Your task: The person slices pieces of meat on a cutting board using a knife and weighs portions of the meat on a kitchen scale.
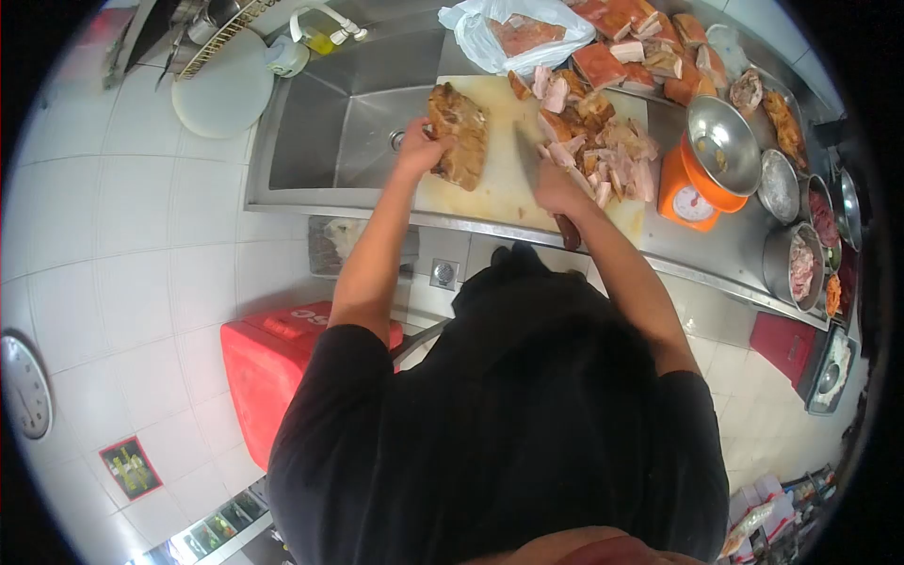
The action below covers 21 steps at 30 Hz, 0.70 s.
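My left hand [421, 149] grips the left edge of a long slab of browned, cooked meat [461, 141], its fingers against the side. The slab lies on the left part of a white cutting board [504, 198]. My right hand [560, 188] is closed around a knife [525, 153], with its broad blade pointing away from me and the dark brown handle end showing below the fist. Beside the blade, to the right, lies a heap of cut meat pieces [603, 155], pale and brown. The heap touches or nearly touches my right hand.
A steel sink [320, 141] lies left of the board. Behind stand a plastic bag with meat [523, 38] and several large meat chunks [598, 66]. To the right are an orange scale [687, 202] with a steel bowl [723, 141] and several metal bowls. A red box [273, 377] stands below left.
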Motion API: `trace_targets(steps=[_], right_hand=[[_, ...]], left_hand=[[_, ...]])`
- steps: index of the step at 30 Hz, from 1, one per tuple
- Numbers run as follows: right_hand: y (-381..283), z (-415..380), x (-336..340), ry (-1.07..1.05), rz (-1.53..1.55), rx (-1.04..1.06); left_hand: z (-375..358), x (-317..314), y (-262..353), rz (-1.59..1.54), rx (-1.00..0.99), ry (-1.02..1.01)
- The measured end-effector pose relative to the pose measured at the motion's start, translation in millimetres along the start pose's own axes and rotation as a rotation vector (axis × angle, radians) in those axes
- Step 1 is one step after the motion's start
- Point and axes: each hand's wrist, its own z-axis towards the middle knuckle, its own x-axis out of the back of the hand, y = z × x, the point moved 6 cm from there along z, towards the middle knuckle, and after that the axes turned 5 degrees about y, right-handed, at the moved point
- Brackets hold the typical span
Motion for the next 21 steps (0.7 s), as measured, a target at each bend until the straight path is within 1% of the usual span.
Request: trace_targets(steps=[1,2,4,5,8,10,11,13,14,17,18,21], right_hand=[[2.7,-4.7,16.0,0.186,-0.044,0.033],[11.0,-7.3,17.1,0.145,-0.027,-0.040],[4.0,-16.8,39.6,0.071,0.009,-0.190],[1.3,-22.9,41.5,0.085,0.016,-0.195],[-2.8,-33.7,46.2,0.156,0.035,-0.215],[-3.1,-48.7,43.9,0.205,0.051,-0.251],[-5.8,-55.0,45.9,0.263,0.009,-0.208],[-23.3,-70.9,51.7,0.376,-0.069,-0.125],[-20.4,-79.5,50.5,0.250,0.016,-0.357],[-36.8,-96.7,56.7,0.277,-0.082,-0.415],[-43.9,-98.2,57.3,0.302,-0.087,-0.395],[-87.6,-87.2,59.8,0.286,-0.174,-0.243]], left_hand=[[-5.1,-9.4,11.2,0.036,-0.052,0.008],[-12.2,-18.1,20.9,0.076,-0.100,0.013],[-35.7,-31.2,63.3,0.239,-0.343,0.057],[-48.8,-38.8,74.4,0.317,-0.465,0.073],[-62.0,-57.1,74.3,0.402,-0.690,0.023],[-81.7,-68.5,69.4,0.530,-0.823,-0.085],[-88.8,-74.0,65.7,0.594,-0.889,-0.140],[-93.9,-72.1,47.2,0.473,-0.985,-0.114],[-94.7,-69.3,36.2,0.414,-1.032,-0.102],[-73.7,-37.6,16.7,0.142,-0.926,-0.065],[-63.0,-26.2,6.5,0.096,-0.868,-0.009],[-38.0,-1.9,-7.3,0.153,-0.726,0.064]])
